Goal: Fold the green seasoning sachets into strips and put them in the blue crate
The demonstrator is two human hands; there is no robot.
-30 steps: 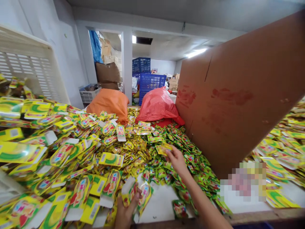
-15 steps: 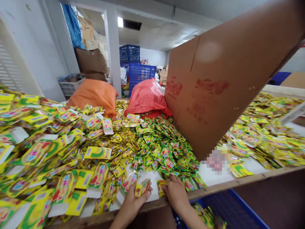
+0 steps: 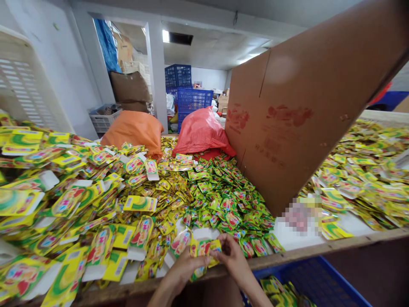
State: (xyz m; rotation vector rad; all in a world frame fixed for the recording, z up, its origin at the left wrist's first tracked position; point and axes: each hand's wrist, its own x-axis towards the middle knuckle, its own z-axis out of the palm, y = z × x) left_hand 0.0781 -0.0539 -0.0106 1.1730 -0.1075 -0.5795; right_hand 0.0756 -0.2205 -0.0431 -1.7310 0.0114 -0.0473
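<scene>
The left hand [image 3: 180, 270] grips a small carton [image 3: 198, 248] at the near edge of the counter [image 3: 289, 236]; the right hand [image 3: 235, 258] pinches a yellow packet [image 3: 216, 245] at the carton's three o'clock. From the hands, green packets [image 3: 223, 204] heap at twelve, gold sachets [image 3: 174, 187] at eleven, flat boxes [image 3: 104, 245] between nine and ten. Farther out, a red sack [image 3: 203, 132] sits at twelve, a cardboard sheet [image 3: 281, 89] at one.

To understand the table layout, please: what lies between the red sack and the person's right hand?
A heap of green sachets lies between the red sack and the right hand, in the head view.
</scene>
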